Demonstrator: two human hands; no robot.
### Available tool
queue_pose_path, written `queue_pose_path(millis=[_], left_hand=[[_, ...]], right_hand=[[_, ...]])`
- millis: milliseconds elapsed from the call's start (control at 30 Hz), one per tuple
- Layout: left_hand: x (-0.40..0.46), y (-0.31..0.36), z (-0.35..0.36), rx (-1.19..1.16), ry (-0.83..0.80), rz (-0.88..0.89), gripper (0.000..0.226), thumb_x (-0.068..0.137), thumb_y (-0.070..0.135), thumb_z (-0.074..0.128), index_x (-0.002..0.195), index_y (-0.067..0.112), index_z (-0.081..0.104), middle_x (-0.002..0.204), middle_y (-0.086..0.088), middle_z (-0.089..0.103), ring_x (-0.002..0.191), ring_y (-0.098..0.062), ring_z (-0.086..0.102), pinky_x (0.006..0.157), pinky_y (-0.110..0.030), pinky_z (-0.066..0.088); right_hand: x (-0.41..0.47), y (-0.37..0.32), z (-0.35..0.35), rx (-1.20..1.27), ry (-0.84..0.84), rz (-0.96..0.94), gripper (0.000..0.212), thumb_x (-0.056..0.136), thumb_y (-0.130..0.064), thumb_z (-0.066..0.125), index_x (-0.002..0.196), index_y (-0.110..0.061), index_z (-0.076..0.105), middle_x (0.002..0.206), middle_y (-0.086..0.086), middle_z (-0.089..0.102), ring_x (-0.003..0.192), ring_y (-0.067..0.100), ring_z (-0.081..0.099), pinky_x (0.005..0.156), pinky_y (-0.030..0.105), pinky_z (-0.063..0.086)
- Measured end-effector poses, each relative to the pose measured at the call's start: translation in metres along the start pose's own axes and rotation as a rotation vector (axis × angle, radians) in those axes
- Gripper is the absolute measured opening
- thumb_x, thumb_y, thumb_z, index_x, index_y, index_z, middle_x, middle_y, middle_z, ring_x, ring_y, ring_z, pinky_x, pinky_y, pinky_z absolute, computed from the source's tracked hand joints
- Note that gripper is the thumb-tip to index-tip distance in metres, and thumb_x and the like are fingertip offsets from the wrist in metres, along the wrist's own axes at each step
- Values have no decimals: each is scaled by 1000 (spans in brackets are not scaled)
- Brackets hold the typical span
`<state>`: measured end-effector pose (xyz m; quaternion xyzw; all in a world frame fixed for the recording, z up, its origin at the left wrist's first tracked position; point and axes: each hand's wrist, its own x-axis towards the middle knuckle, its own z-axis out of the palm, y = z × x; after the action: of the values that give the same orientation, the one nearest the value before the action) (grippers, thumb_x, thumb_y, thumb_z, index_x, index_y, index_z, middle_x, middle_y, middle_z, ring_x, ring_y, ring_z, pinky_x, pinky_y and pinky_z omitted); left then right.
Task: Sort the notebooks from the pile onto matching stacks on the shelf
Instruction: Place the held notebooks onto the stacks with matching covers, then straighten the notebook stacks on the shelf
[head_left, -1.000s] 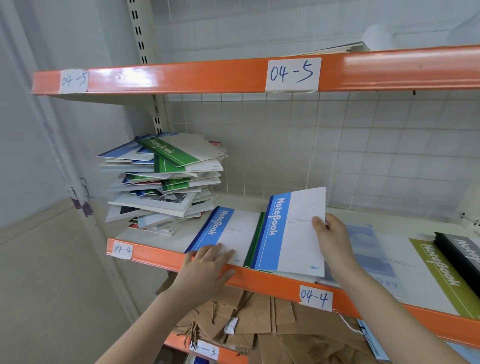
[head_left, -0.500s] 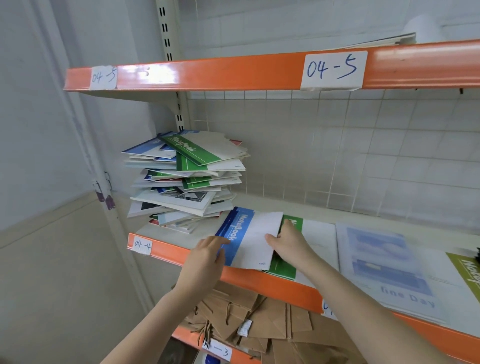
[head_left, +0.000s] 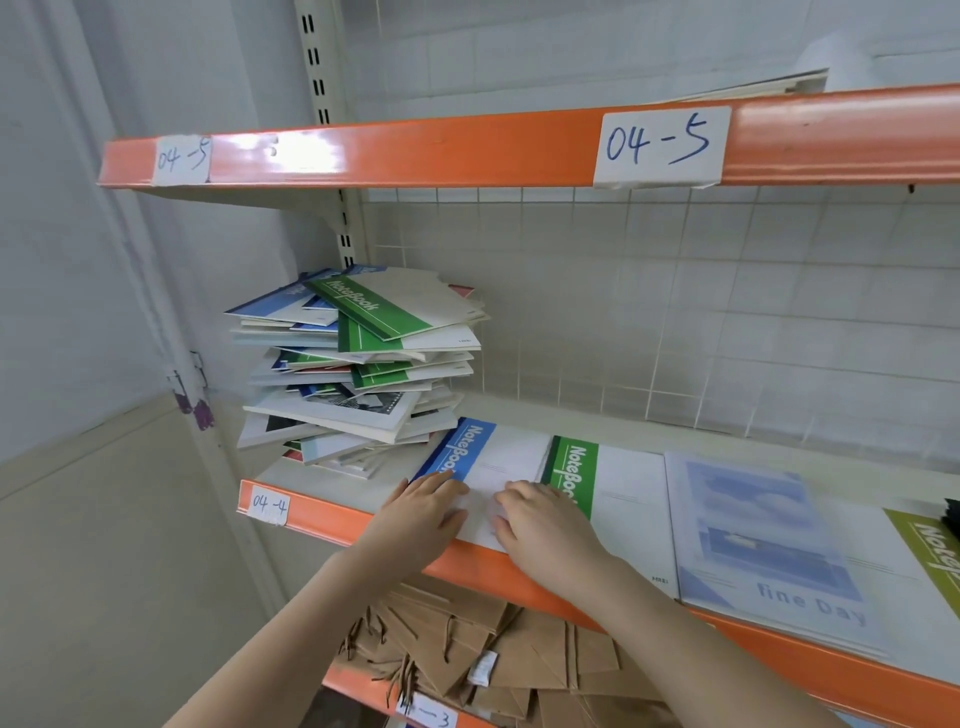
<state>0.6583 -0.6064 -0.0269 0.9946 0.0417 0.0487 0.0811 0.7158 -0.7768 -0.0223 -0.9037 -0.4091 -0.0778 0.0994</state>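
Note:
A messy pile of notebooks (head_left: 358, 364), topped by a green-banded one, stands at the left of the orange-edged shelf (head_left: 332, 525). Right of it lies a blue-banded notebook (head_left: 498, 462), flat on the shelf. My left hand (head_left: 421, 514) and my right hand (head_left: 545, 525) both rest flat on its front part, fingers straight. A green-banded notebook (head_left: 613, 493) lies just right of it. Further right lie a pale blue "fine Day" notebook (head_left: 763, 540) and an olive-banded notebook (head_left: 935, 551) at the frame's edge.
An upper orange shelf (head_left: 467, 150) labelled 04-5 hangs overhead. A white wire grid (head_left: 675, 322) backs the shelf. Brown paper bags (head_left: 498, 654) fill the lower shelf beneath my arms. A white wall stands on the left.
My right hand carried the blue-banded notebook leftwards and laid it on the blue stack. Both hands now press flat on it. The view has shifted left.

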Motion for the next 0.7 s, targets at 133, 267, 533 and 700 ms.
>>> queue_pose_path(millis=[133, 267, 533, 700], left_hand=[[-4, 2, 2, -10, 50, 45, 42, 101, 35, 37, 142, 27, 39, 155, 6, 29, 144, -11, 21, 115, -26, 13], [-10, 4, 1, -23, 68, 67, 41, 101, 33, 38, 142, 27, 40, 155, 6, 28, 143, -11, 21, 115, -25, 13], [-14, 3, 2, -37, 117, 91, 38, 100, 39, 39, 136, 29, 47, 149, 9, 37, 140, -10, 29, 113, -26, 17], [-27, 15, -37, -190, 461, 173, 50, 92, 47, 29, 108, 19, 67, 108, 4, 69, 96, -18, 66, 73, -31, 54]], right_hand=[[-7, -1, -5, -12, 55, 11, 34, 100, -30, 32, 114, -13, 57, 118, 4, 55, 109, 20, 52, 91, 33, 41], [-9, -3, -5, 12, 67, 17, 32, 100, -27, 33, 111, -11, 58, 114, 5, 55, 106, 20, 52, 87, 31, 44], [-4, 1, -13, 194, 138, 41, 31, 100, -22, 35, 109, -11, 62, 109, 3, 56, 102, 16, 53, 86, 26, 44], [24, -2, -58, 500, 400, 183, 27, 99, -16, 40, 120, -11, 56, 111, 2, 59, 95, 14, 55, 77, 23, 44]])
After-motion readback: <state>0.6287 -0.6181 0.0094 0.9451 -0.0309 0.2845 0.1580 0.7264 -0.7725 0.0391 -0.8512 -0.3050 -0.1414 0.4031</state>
